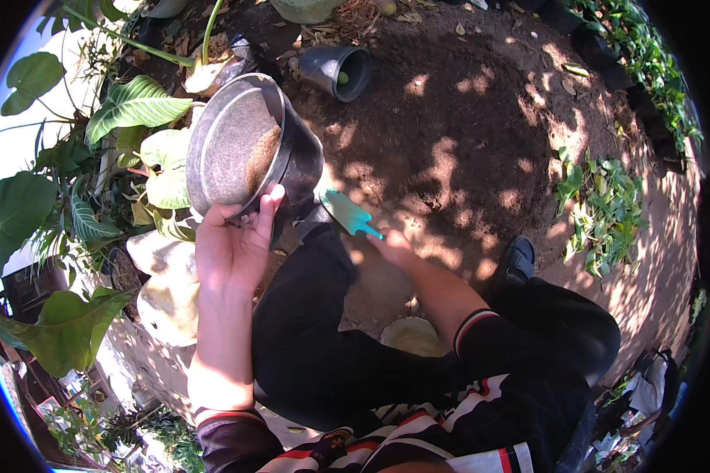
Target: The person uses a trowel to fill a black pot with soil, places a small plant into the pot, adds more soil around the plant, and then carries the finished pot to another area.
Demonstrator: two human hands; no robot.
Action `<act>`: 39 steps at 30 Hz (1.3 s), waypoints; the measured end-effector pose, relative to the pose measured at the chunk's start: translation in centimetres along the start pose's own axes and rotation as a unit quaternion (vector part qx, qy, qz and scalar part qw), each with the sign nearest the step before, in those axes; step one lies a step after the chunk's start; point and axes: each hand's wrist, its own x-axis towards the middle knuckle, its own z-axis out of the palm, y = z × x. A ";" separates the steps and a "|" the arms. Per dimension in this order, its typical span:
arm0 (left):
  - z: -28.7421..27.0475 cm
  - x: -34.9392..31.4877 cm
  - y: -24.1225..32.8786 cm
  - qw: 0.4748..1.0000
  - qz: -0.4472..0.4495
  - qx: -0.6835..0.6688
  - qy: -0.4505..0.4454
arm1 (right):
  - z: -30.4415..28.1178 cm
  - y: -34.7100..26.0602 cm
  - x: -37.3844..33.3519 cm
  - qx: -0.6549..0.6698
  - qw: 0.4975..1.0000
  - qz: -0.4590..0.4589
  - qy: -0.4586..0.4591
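Note:
Tilted on its side, a black plastic plant pot is held up by my left hand, whose fingers and thumb pinch its rim. Some brown soil clings to the pot's inner wall, near the lower right of its opening. Low over the ground, my right hand is closed round the handle of a teal garden trowel. The trowel's blade points up and left, close beside the pot. Most of its handle is hidden in my fingers.
A smaller black pot lies tipped over on the dark soil, a green round thing inside it. Leafy plants and pale stones line the left. Cut green leaves lie at right. A planted border edges the far right.

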 end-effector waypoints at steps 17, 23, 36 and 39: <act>1.3 0.2 -0.1 0.999 0.020 -0.026 -0.042 | 0.4 -3.6 5.0 0.005 0.996 0.006 0.087; 1.2 -0.3 0.1 0.998 0.013 -0.022 -0.054 | 1.0 -4.6 6.5 0.012 0.974 0.031 0.225; 2.0 -0.4 -2.2 0.997 0.014 0.060 -0.037 | -6.5 -7.5 -0.6 -0.073 0.940 0.049 0.330; 2.4 0.5 -3.5 0.995 -0.006 0.077 -0.057 | -10.5 -7.8 -2.9 -0.030 0.933 0.087 0.347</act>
